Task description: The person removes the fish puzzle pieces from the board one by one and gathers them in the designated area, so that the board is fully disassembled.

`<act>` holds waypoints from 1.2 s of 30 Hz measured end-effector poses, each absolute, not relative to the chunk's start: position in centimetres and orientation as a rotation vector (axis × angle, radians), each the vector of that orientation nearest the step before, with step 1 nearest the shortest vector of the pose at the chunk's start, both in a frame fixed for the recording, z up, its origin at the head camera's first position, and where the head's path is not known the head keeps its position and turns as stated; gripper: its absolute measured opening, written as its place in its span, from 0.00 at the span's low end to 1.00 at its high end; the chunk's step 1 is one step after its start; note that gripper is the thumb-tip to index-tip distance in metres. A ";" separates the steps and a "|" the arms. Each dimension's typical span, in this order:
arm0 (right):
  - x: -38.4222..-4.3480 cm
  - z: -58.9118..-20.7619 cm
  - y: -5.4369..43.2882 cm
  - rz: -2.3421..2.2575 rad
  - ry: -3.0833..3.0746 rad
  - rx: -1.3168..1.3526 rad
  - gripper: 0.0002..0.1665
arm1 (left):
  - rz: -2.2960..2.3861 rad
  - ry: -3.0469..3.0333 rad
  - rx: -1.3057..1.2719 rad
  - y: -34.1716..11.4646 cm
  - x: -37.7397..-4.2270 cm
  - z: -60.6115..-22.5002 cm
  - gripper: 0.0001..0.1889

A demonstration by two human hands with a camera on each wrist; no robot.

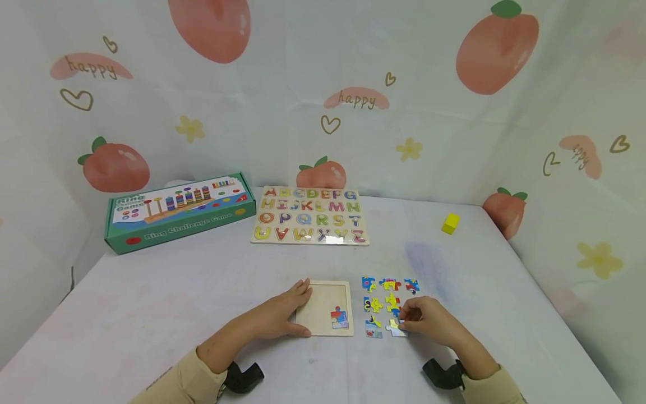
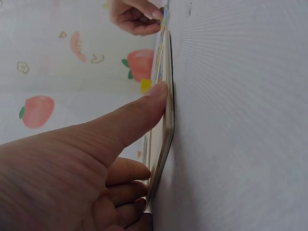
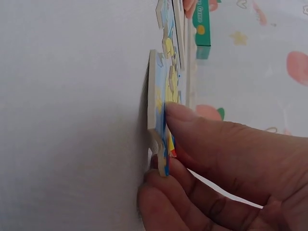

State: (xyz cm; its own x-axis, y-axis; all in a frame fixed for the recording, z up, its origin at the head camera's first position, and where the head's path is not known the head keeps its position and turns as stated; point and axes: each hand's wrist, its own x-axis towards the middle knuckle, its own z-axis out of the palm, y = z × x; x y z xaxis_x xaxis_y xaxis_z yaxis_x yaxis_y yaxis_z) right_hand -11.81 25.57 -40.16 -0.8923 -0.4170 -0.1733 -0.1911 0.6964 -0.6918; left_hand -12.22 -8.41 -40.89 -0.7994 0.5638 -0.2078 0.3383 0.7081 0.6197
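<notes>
A square wooden puzzle tray (image 1: 323, 294) lies flat, with one blue and red jigsaw piece (image 1: 340, 318) in its lower right corner. My left hand (image 1: 280, 314) rests at the tray's left side, its thumb on the near edge and its fingers spread toward the far left corner. To the right of the tray, several colourful jigsaw pieces (image 1: 373, 305) lie in rows. My right hand (image 1: 428, 321) pinches the nearest right-hand jigsaw piece (image 3: 160, 106), thumb on its printed face and fingertips at its edge. Part of that piece is hidden by the fingers in the head view.
Behind the tray lies an alphabet board (image 1: 310, 216) with colourful letters. A green Ring Challenge Game box (image 1: 181, 213) stands at the back left. At the back right sits a small yellow block (image 1: 450, 223). A printed curtain (image 1: 282, 112) hangs around the white table (image 1: 176, 303).
</notes>
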 end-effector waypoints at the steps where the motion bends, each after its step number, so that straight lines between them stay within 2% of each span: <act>1: -11.8 -40.1 25.5 -0.994 2.598 -0.480 0.06 | 0.811 2.533 0.698 -8.4 -12.2 -40.9 0.47; 23: -12.4 -38.9 24.5 -0.948 2.685 -0.593 0.07 | 0.803 2.539 0.694 -8.6 -12.4 -40.9 0.47; 30: -13.6 -38.6 22.4 -0.958 2.616 -0.716 0.10 | 0.816 2.526 0.688 -8.6 -12.3 -41.0 0.47; 36: -14.4 -38.6 19.5 -0.947 2.551 -0.712 0.11 | 0.801 2.531 0.684 -8.5 -12.4 -41.2 0.47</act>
State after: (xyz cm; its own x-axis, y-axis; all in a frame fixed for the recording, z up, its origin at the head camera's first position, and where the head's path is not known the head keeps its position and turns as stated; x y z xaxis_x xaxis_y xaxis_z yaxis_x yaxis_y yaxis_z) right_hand -14.44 19.48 -38.62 -0.8216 -0.5555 -0.1276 -0.3377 0.6547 -0.6762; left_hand -12.39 -8.46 -41.16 -0.8011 0.5566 -0.2199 0.3288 0.7164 0.6154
